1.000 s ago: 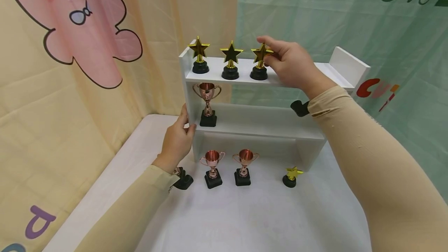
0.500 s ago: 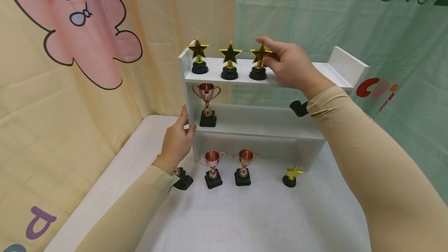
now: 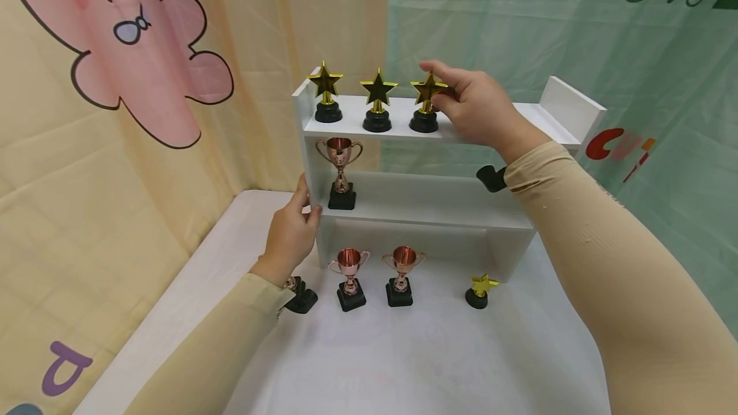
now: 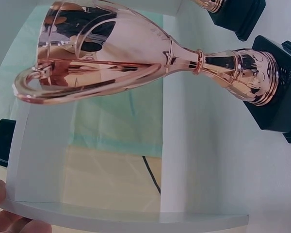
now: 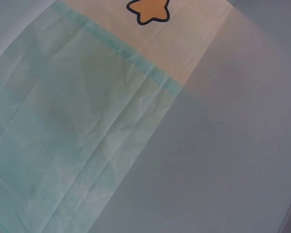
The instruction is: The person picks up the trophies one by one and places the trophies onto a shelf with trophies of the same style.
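My right hand (image 3: 483, 106) pinches a gold star trophy (image 3: 425, 122) by its star, thumb and forefinger at its right side. That trophy's black base sits on the top board of a white shelf (image 3: 438, 202). With thumb in front and fingers behind, my left hand (image 3: 290, 230) grips the shelf's left side panel (image 3: 309, 168). Two more star trophies, one at the left end (image 3: 328, 112) and one in the middle (image 3: 377, 122), stand in the same row. A copper cup trophy (image 3: 342, 197) occupies the middle board's left end. The right wrist view shows only shelf and curtain, no hand.
On the white table (image 3: 403, 364) before the shelf stand two small copper cups, left (image 3: 352, 296) and right (image 3: 400, 293), and a smaller gold star trophy (image 3: 476, 296). Another black-based trophy (image 3: 302, 300) is partly hidden by my left wrist. Printed curtains (image 3: 248, 82) hang behind.
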`<state>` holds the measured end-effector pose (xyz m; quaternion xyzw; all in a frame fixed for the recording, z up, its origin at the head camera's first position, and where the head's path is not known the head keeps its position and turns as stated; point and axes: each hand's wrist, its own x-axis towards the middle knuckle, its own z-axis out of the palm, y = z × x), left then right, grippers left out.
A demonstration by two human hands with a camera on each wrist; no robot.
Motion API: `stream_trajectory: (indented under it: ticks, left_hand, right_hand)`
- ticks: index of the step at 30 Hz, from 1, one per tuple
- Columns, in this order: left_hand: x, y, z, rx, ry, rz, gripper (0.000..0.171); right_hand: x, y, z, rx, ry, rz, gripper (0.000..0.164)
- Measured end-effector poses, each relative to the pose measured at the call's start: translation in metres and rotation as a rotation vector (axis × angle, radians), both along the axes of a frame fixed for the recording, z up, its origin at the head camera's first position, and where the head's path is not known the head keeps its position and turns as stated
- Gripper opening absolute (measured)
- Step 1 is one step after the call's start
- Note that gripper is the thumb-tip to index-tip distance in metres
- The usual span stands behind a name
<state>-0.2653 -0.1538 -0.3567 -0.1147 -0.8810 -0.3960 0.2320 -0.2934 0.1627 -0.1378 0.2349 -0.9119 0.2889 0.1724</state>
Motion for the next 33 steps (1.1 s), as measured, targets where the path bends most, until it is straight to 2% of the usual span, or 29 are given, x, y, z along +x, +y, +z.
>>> stream_trajectory:
  ticks: [33]
  left_hand:
    - [-0.0037,-0.0015,-0.0032,-0.007,0.028,-0.006,0.075]
  right_hand:
    - [0.0036,-0.0035,0.0003,-0.01,-0.03,0.028,0.06]
